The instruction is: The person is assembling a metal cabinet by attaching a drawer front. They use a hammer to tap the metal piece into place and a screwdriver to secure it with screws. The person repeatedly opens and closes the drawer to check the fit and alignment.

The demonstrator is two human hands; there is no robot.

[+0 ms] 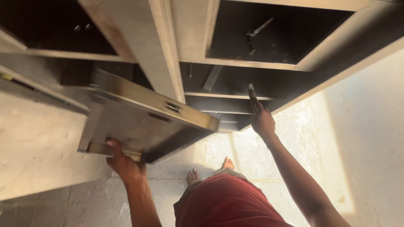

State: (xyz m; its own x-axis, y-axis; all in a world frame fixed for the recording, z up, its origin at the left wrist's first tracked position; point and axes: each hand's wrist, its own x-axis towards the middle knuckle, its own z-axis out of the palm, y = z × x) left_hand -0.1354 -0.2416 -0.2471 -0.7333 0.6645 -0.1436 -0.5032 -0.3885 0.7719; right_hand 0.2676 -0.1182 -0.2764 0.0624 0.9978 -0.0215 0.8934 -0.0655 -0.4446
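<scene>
A wooden drawer box (139,122) with dark inner faces hangs tilted in front of a plywood cabinet frame (168,50). My left hand (122,162) grips the drawer's lower edge from below. My right hand (261,120) is raised at the cabinet's lower right opening and is closed around a slim dark tool (251,93) that points up toward the frame.
The cabinet has several dark open compartments, with metal runners (259,31) inside the upper right one. A pale plywood panel (38,143) fills the left. Below are a concrete floor (362,138) with a sunlit patch, my bare feet (210,170) and red clothing.
</scene>
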